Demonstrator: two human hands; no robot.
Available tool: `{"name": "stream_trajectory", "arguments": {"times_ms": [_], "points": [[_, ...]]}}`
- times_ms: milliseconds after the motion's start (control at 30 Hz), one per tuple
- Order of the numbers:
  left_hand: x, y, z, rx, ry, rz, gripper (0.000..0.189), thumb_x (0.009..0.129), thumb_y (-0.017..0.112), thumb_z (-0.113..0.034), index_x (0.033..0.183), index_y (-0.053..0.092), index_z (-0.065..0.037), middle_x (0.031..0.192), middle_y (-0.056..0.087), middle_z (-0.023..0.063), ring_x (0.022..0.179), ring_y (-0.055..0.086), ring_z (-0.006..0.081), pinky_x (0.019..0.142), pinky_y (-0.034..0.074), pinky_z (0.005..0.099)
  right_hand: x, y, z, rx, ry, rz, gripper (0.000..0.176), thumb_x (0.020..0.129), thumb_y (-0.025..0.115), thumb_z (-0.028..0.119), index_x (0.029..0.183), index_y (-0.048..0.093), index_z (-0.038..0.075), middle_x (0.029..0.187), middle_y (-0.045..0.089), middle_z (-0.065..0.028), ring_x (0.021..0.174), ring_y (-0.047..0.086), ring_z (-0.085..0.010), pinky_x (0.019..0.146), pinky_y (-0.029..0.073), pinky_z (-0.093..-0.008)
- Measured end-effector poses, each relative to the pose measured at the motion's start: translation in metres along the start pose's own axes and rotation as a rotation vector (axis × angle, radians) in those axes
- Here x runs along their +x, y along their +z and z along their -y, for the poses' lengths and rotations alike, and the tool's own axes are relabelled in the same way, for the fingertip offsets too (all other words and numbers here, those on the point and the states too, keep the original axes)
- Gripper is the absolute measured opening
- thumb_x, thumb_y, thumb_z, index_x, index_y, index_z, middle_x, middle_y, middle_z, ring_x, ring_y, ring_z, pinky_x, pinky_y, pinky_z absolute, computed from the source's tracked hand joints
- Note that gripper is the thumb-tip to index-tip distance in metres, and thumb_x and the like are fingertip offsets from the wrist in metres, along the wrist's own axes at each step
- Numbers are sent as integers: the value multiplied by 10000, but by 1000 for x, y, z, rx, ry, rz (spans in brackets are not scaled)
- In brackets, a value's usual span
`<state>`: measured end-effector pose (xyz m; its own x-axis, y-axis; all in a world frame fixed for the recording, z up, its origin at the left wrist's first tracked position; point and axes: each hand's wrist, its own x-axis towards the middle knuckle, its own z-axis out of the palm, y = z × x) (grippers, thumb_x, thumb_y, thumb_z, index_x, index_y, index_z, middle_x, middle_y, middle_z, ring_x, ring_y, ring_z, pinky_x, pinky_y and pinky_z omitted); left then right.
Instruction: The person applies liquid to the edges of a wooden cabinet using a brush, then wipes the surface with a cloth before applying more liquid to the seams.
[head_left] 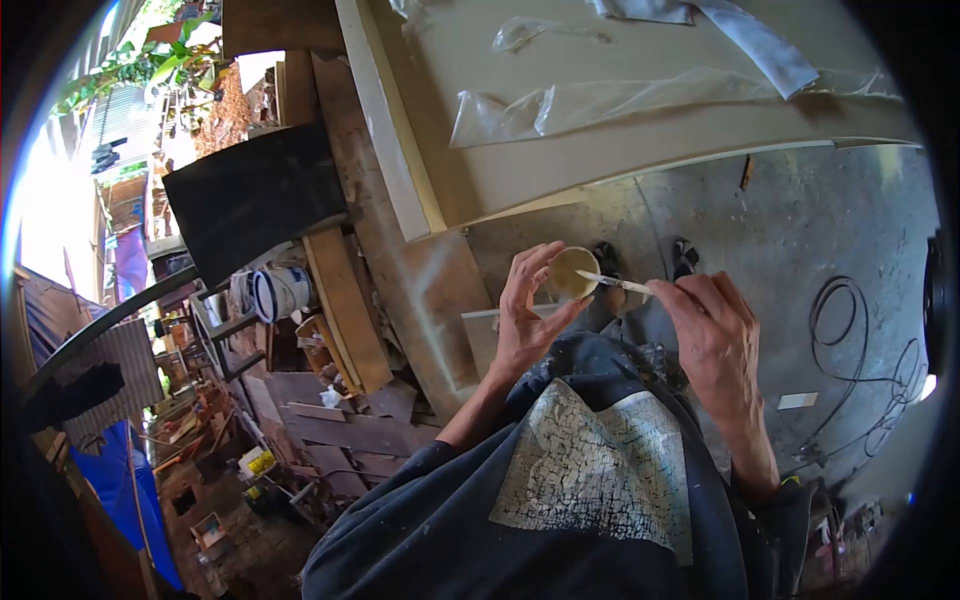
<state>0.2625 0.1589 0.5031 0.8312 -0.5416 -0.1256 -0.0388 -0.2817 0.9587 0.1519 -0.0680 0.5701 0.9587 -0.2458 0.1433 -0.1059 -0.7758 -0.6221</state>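
Observation:
My left hand (530,315) is wrapped round a small round cup (573,272), its open top facing the camera and its inside yellowish. From the right, my right hand (708,325) grips a thin brush-like tool (615,283) by its handle. The tool's pale tip lies over the cup's opening; whether it touches the inside, I cannot tell. Both hands are in front of my dark, speckled shirt, below the edge of a large cream panel (620,165).
Plastic film (600,108) and a white cloth (765,50) lie on the panel. Brown boards (415,290), a white bucket (283,294) and a black sheet (255,190) are at the left. A dark hose (850,378) coils on the concrete floor at the right.

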Motion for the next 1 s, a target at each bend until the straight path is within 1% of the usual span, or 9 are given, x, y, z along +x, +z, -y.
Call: {"name": "stream_trajectory", "arguments": {"times_ms": [67, 167, 267, 367, 467, 567, 667, 767, 1000], "points": [[2, 0, 0, 54, 33, 0, 730, 772, 851, 20, 1431, 556, -87, 1412, 496, 92, 1318, 522, 228, 1079, 465, 426, 4, -3, 5, -69, -26, 28, 319, 797, 722, 8, 1107, 728, 79, 910, 617, -36, 814, 610, -231, 703, 543, -368], [4, 0, 0, 146, 95, -23, 728, 750, 858, 18, 1412, 572, -83, 1379, 536, 99, 1275, 549, 233, 1033, 486, 403, 9, -5, 11, -138, -54, 58, 333, 784, 708, 5, 1111, 723, 65, 933, 611, -44, 832, 611, -236, 716, 537, -373], [7, 2, -8, 246, 162, -53, 710, 728, 866, 6, 1379, 595, -78, 1320, 589, 119, 1217, 585, 257, 981, 509, 388, 11, -6, 14, -168, -54, 91, 343, 778, 702, 2, 1117, 718, 53, 946, 608, -54, 845, 609, -242, 727, 533, -377], [9, 2, -7, 332, 221, -61, 692, 719, 875, -13, 1354, 608, -70, 1283, 618, 142, 1177, 608, 286, 958, 526, 391, 12, -5, 15, -201, -63, 108, 335, 789, 694, 7, 1120, 717, 49, 960, 609, -60, 855, 611, -245, 727, 532, -381], [8, 5, -5, 354, 229, -74, 689, 714, 885, -28, 1346, 613, -69, 1285, 620, 149, 1160, 616, 300, 935, 538, 406, 11, -6, 17, -194, -58, 105, 312, 797, 685, 4, 1103, 725, 50, 945, 614, -57, 848, 617, -249, 720, 535, -386], [8, 4, -3, 356, 237, -70, 700, 705, 899, -41, 1345, 617, -72, 1291, 620, 142, 1164, 613, 294, 944, 534, 401, 11, -10, 10, -79, 16, 90, 275, 820, 692, -6, 1088, 729, 41, 918, 646, -70, 833, 632, -265, 712, 540, -391], [8, 3, -2, 343, 240, -69, 713, 701, 906, -47, 1352, 616, -80, 1289, 621, 135, 1149, 612, 285, 953, 529, 396, 10, -14, 4, 27, 117, 121, 239, 848, 704, -7, 1082, 728, 32, 891, 673, -91, 819, 646, -283, 706, 543, -396], [8, 3, -1, 330, 238, -59, 723, 701, 910, -49, 1361, 615, -86, 1291, 622, 130, 1133, 610, 274, 957, 524, 393, 3, -12, -6, 72, 156, 151, 225, 865, 715, 1, 1089, 725, 27, 894, 685, -110, 817, 654, -291, 709, 540, -400], [10, 1, 3, 322, 243, -32, 737, 700, 903, -38, 1375, 611, -82, 1296, 622, 134, 1122, 607, 265, 963, 513, 388, -13, -8, -13, 87, 228, 143, 207, 883, 706, 17, 1088, 726, 38, 901, 677, -113, 827, 658, -301, 717, 530, -407]]}}
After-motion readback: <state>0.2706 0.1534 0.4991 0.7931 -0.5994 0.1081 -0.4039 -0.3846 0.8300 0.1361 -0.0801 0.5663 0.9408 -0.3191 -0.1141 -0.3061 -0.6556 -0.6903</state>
